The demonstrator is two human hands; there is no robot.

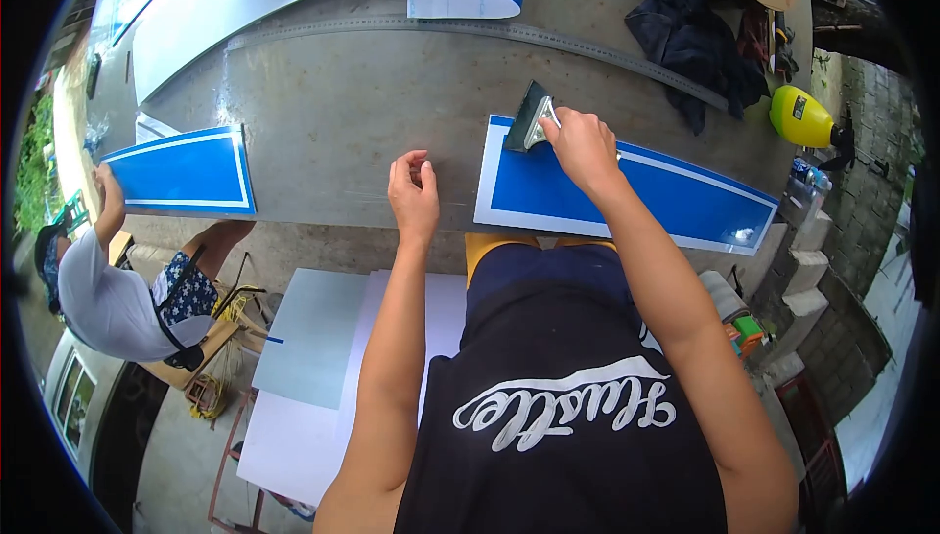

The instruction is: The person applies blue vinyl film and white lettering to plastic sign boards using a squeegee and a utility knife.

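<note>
1. Right hand (586, 147): fingers wrapped round the squeegee (527, 121); blade over the left end of the blue sign (627, 185). Whether it presses: cannot tell.
2. Left hand (414, 196): fingers loosely curled, nothing in them, over the table (323, 128), apart from the sign.
3. Sign lies face up along the table's near edge, in front of the person; its near right corner seems to overhang.
4. Risk, slipping: with no left-hand hold, a hard stroke could skew the sign or push it off the edge.
5. Risk, marking: a tilted blade or trapped grit could scratch the blue face or lift its white border.
6. Risk, snagging: the long ruler (578, 40) lies behind; a wide far-side sweep could knock it.
7. Co-worker's hand (105, 182) touches a second sign (186, 174), well apart; a clash looks unlikely.
</note>
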